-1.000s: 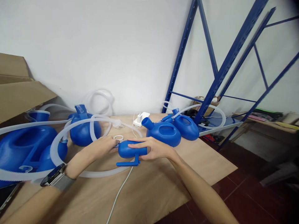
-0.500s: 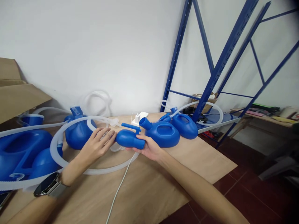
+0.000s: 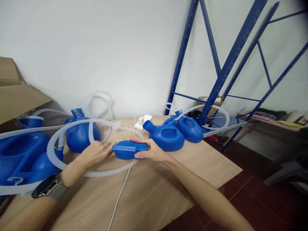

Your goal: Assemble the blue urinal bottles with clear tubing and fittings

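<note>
A small blue plastic funnel piece with a flat handle (image 3: 128, 149) is held just above the wooden tabletop (image 3: 154, 189). My right hand (image 3: 149, 151) grips its right end, fingers wrapped round it. My left hand (image 3: 97, 152), a watch on its wrist, closes on the piece's left end. A translucent corrugated hose (image 3: 69, 128) loops round behind and under my hands.
Blue plastic jugs stand at the left (image 3: 81, 134), far left (image 3: 19, 154) and behind my hands (image 3: 166, 137), (image 3: 190, 129). A white charger (image 3: 143, 122) and its cable (image 3: 120, 192) lie on the table. Cardboard box (image 3: 16, 96) at left, blue metal shelving (image 3: 216, 83) at right.
The blue piece was turned over in my hands, its handle swinging from below to on top. My left hand opened briefly, then closed on the left end.
</note>
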### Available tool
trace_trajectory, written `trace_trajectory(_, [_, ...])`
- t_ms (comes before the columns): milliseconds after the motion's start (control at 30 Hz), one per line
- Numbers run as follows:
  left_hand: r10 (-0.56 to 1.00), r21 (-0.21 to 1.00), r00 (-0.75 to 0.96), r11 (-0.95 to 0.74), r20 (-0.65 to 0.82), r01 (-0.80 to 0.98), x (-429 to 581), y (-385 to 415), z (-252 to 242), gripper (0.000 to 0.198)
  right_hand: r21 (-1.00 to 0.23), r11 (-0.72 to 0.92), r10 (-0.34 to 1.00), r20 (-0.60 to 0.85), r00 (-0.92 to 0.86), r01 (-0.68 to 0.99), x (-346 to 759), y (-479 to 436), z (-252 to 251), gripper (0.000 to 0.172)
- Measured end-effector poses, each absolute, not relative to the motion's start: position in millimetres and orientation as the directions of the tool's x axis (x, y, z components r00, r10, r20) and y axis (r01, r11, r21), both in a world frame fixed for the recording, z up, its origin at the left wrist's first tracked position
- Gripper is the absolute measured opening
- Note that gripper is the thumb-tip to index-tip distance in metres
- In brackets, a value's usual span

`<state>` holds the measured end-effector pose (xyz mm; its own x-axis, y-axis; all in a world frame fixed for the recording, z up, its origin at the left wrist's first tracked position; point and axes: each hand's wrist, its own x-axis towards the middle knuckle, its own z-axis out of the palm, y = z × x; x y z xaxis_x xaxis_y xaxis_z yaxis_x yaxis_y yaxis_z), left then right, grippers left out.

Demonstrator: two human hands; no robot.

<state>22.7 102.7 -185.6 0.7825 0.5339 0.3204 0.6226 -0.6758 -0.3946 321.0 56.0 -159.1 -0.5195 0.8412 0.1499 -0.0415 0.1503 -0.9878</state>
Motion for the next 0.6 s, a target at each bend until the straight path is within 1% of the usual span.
trace_trajectory(67, [0.619, -0.348, 0.745, -0.661, 0.248, 0.665, 26, 99, -178, 0.024, -0.970, 0.244, 0.812, 0.213, -0.544, -0.016, 323, 58, -160, 0.075])
trace_trajectory(133, [0.687, -0.306, 0.699, -0.634, 0.200, 0.710, 30, 96, -171, 0.017, -0.955, 0.295, 0.781, 0.254, -0.571, -0.022, 324, 59, -161, 0.076])
trace_trajectory(267, [0.743, -0.249, 0.643, -0.598, 0.184, 0.762, 38, 91, -165, 0.010, -0.932, 0.361, 0.739, 0.282, -0.612, 0.006, 326, 60, -161, 0.075])
trace_trajectory(367, [0.760, -0.247, 0.630, -0.587, 0.158, 0.771, 42, 90, -164, 0.015, -0.873, 0.484, 0.695, 0.341, -0.633, 0.062, 329, 60, -158, 0.073])
trace_trajectory(467, [0.763, -0.248, 0.632, -0.591, 0.135, 0.767, 43, 89, -163, 0.024, -0.762, 0.636, 0.601, 0.393, -0.695, 0.119, 331, 58, -152, 0.074])
trace_trajectory(600, [0.765, -0.237, 0.634, -0.599, 0.112, 0.765, 42, 90, -160, 0.030, -0.608, 0.771, 0.492, 0.377, -0.785, 0.192, 335, 53, -142, 0.074])
